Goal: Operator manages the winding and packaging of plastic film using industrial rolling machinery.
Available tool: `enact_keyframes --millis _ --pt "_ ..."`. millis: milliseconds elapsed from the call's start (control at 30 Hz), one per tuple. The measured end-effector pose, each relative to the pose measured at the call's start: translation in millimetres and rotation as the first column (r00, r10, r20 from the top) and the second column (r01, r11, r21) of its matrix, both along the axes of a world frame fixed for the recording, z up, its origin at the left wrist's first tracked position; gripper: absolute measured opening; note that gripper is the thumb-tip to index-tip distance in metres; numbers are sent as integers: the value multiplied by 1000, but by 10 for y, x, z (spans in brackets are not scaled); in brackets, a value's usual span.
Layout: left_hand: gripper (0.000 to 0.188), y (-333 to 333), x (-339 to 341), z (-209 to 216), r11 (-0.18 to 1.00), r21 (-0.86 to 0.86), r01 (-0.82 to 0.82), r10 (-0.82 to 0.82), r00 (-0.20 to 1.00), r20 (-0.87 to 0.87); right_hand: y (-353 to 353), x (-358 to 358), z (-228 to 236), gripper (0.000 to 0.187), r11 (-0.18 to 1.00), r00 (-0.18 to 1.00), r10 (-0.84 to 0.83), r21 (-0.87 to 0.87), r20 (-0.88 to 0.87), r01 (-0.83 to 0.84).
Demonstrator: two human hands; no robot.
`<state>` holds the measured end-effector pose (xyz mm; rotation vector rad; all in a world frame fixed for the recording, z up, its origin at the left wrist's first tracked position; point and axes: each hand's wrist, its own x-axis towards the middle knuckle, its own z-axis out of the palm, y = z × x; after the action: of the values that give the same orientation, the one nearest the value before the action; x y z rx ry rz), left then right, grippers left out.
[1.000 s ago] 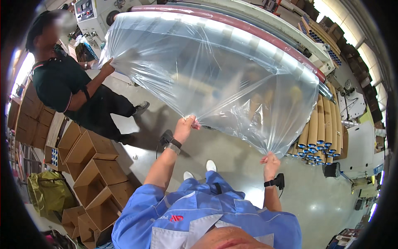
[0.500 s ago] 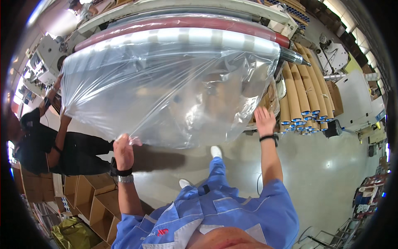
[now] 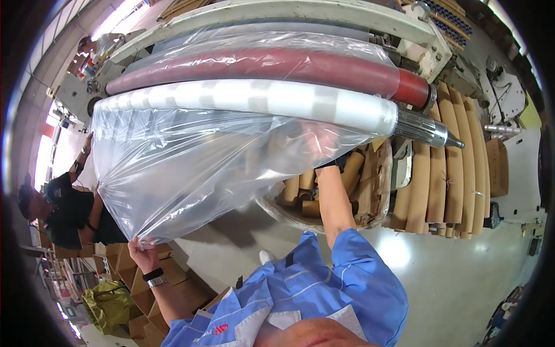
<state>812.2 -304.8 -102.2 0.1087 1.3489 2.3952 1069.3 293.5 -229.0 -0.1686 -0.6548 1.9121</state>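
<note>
A wide sheet of clear plastic film [image 3: 202, 191] hangs from a white film roll [image 3: 231, 95] in front of me. My left hand [image 3: 143, 253] is closed on the lower left corner of the sheet, which bunches at the fingers. My right hand [image 3: 321, 141] reaches beneath the film, just below the roll. It shows only blurred through the plastic, so its finger position is unclear. At the left, a co-worker in dark clothes [image 3: 66, 211] has a hand by the film's left edge, where folds gather.
Behind the white roll runs a red roller [image 3: 254, 69]. A metal shaft end [image 3: 428, 130] juts out at the right. Below it stand a bin of short cardboard cores [image 3: 376, 196] and long cardboard tubes [image 3: 445, 173]. Open cardboard boxes [image 3: 173, 283] lie at lower left.
My left hand has moved left and down with the film corner. My right hand has gone from beside the sheet to under it, lifting its right part. The roll appears nearer.
</note>
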Motion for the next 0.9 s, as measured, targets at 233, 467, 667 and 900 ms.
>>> enact_keyframes --millis 233,467,667,900 --pt "29 492 -275 -96 889 -457 26 31 993 116 135 110 -210 36 999 991 -42 32 127 38" --pt "78 1323 -355 794 -294 -103 -950 -463 236 -854 -49 345 513 41 831 340 -393 488 854 -267" --pt "59 5065 1657 1410 689 -680 -251 -697 -488 -526 225 112 -98 43 999 992 13 -30 -129 -17" --pt "87 5893 2735 803 706 -665 -244 -666 -546 -508 754 803 452 48 927 624 256 5 -738 -375"
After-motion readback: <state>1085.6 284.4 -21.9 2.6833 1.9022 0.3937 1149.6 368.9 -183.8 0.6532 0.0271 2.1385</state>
